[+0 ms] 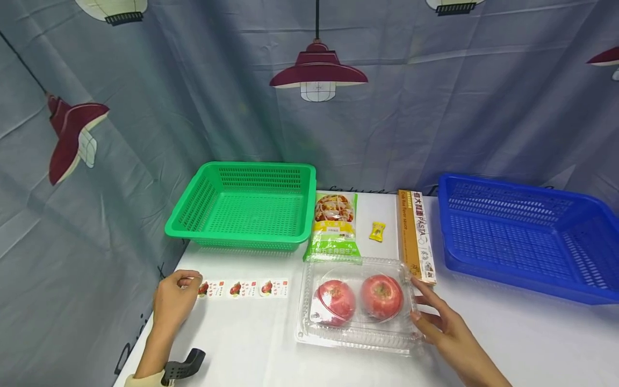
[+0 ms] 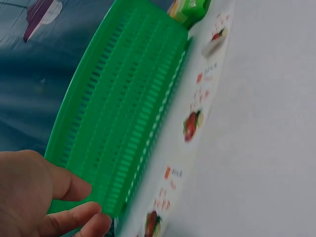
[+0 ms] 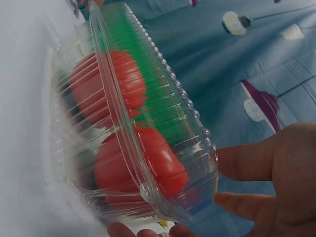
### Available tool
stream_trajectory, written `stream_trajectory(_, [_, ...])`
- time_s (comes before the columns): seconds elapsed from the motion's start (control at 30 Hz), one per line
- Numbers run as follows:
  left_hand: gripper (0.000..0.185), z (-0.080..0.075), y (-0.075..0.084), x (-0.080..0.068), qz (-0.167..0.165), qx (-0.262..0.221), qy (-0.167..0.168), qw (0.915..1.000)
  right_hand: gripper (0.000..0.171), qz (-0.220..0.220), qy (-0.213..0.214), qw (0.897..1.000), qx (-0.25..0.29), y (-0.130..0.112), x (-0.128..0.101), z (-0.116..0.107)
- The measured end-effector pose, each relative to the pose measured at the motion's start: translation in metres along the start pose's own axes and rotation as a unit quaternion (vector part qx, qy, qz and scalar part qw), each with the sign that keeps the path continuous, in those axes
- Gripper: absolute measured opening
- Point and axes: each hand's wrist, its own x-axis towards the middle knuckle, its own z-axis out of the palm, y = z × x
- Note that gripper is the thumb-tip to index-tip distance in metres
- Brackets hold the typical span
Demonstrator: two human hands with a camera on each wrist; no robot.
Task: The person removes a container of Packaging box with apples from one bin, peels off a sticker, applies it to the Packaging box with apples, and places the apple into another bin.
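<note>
Resting at the table's six o'clock, the clear clamshell (image 1: 357, 306) of apples meets your right hand's (image 1: 442, 322) relaxed fingers; your left hand (image 1: 174, 301) seemingly pinches the sticker strip (image 1: 244, 288) at nine o'clock.

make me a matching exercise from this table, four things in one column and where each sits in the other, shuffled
Things:
1. sticker strip
2. clear box of apples
3. yellow candy
4. pasta box

Places:
A. right beside the blue basket
B. at the fingertips of the right hand
C. between the snack bag and the pasta box
D. in front of the green basket, its end under the left hand

Pairs: 1-D, 2-B, 3-C, 4-A
</note>
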Motion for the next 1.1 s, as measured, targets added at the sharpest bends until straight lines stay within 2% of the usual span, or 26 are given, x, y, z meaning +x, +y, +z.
stream_trajectory(0.17, [0.021,-0.011,-0.017,-0.003,-0.005,0.024,0.017,0.9995,0.063,-0.018,0.012,1.0,-0.005,0.004,-0.002,0.0])
stream_trajectory(0.37, [0.047,-0.019,-0.033,-0.002,-0.009,0.075,-0.009,0.9971,0.062,-0.019,0.017,1.0,-0.007,0.007,-0.001,0.0])
stream_trajectory(0.47, [0.056,-0.02,-0.035,-0.001,-0.022,0.094,-0.032,0.9948,0.062,-0.025,0.016,1.0,-0.006,0.008,-0.001,-0.001])
stream_trajectory(0.6, [0.059,-0.019,-0.035,-0.001,-0.052,0.108,-0.053,0.9914,0.062,-0.024,0.013,1.0,0.002,0.007,-0.001,0.0])
stream_trajectory(0.77, [0.061,-0.015,-0.033,0.0,-0.072,0.121,-0.062,0.9881,0.063,-0.008,0.012,1.0,0.007,0.006,-0.001,0.0])
stream_trajectory(0.87, [0.06,-0.013,-0.032,0.0,-0.066,0.127,-0.064,0.9877,0.064,-0.006,0.01,1.0,0.008,0.006,-0.001,0.0])
stream_trajectory(1.1, [0.056,-0.009,-0.026,-0.004,-0.025,0.144,-0.077,0.9863,0.064,0.002,0.007,1.0,0.01,0.008,-0.001,0.0])
